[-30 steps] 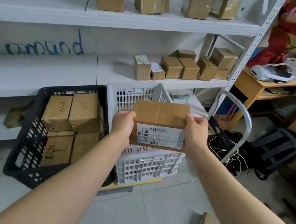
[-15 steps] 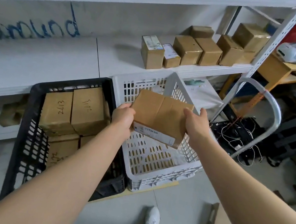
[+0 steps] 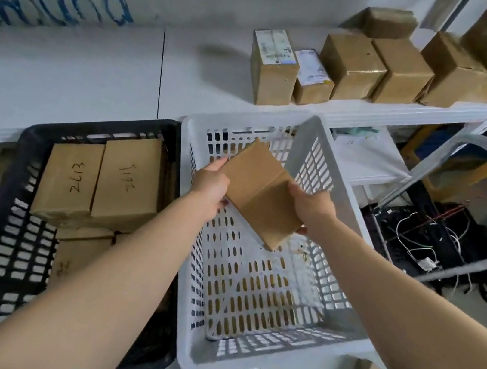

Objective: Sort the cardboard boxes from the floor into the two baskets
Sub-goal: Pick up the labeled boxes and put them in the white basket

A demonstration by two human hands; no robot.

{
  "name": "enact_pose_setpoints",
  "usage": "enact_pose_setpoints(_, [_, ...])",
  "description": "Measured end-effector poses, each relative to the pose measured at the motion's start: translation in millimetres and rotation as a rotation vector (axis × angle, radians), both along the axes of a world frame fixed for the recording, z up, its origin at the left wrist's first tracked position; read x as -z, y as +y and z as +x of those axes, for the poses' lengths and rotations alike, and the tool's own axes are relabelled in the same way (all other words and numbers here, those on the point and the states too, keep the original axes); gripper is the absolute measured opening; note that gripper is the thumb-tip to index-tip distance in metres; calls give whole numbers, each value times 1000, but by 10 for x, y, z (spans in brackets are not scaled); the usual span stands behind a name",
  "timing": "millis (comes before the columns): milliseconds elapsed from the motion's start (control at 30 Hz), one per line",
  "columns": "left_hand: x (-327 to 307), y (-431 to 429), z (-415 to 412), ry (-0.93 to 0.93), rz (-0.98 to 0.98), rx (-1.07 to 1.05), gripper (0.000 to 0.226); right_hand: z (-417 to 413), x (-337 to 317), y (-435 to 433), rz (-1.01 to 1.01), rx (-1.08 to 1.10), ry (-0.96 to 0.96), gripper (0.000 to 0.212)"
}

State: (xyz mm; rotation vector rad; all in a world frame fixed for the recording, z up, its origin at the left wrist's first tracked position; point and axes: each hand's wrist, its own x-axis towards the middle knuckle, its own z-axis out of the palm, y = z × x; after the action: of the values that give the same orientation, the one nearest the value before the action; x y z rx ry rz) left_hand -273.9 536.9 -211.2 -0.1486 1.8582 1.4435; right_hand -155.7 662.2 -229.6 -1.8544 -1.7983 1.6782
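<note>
Head view: left hand (image 3: 210, 183), right hand (image 3: 311, 207) grip cardboard box (image 3: 258, 189) over white basket (image 3: 340, 192).

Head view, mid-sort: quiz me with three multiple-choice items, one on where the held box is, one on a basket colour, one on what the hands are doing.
1. The held box is over: A) the white basket B) the shelf C) the floor.
2. The numbered boxes sit in a basket coloured: A) white B) black C) blue.
3. The left hand and right hand: A) both grip the box B) both empty C) only one grips.
Key: 1A, the white basket's walls frame it; 2B, the black basket holds them; 3A, each hand clasps one side.
</note>
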Motion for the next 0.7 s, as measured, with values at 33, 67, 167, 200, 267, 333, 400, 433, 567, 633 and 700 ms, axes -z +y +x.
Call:
enact_pose_setpoints(33, [98,36,-42,1,-12,-1,64,-44,87,15,-20,-12,-7,69])
enact_pose_setpoints(67, [168,66,-75,-7,-28,1,65,-91,177,29,-41,-33,-14,66])
enact_pose_setpoints(167, [392,145,-212,-56,-62,0,66,-254,444,59,-98,-113,-40,60])
enact_pose_setpoints(200, [438,172,-252,-63,-76,-1,67,-321,517,64,-120,-132,-51,59])
enact_pose_setpoints(267, [561,227,-355,-55,-101,-20,71,-468,662,67,-160,-149,-59,58])
enact_pose_setpoints(333, [678,284,-443,-37,-132,-34,75,-609,804,73,-187,-133,-48,59])
enact_pose_setpoints(400, [806,345,-501,-9,-175,-51,78,-730,970,65,-208,-121,-45,59])
enact_pose_setpoints(433, [886,378,-530,-2,-194,-69,79,-776,1047,50,-222,-121,-46,56])
enact_pose_setpoints(567, [1116,460,-655,-19,-246,-147,81,-895,1335,-46,-341,-66,-49,51])
enact_pose_setpoints(633, [1208,474,-725,-33,-276,-151,75,-936,1442,-103,-386,-28,-51,50])
enact_pose_setpoints(700, [1260,503,-767,-66,-296,-137,57,-983,1519,-153,-409,4,-34,48])
